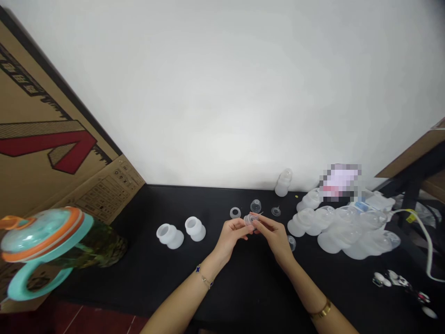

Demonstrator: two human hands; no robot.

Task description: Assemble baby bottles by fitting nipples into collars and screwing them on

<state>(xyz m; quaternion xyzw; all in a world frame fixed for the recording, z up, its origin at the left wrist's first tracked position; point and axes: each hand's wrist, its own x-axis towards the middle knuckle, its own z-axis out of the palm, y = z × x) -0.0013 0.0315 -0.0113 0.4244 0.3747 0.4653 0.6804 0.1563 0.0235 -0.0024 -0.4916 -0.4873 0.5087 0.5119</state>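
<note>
My left hand (232, 234) and my right hand (273, 234) meet above the black table (146, 260), both pinching a small clear plastic part (251, 219) between their fingertips. The part is partly hidden by my fingers. Just beyond them lie a white ring (235, 213), a small clear dome cap (256, 205) and a small clear disc (276, 211). A further small clear cap (291, 242) lies by my right wrist.
Two white flanged cups (169, 235) (195, 228) lie left of my hands. A pile of clear bottles and domes (344, 227) fills the right, with one bottle (283, 182) upright against the wall. A teal-and-orange lidded cup (45, 246) and a cardboard box (52, 153) stand left. White cable (426, 236) and small bits (399, 280) are at right.
</note>
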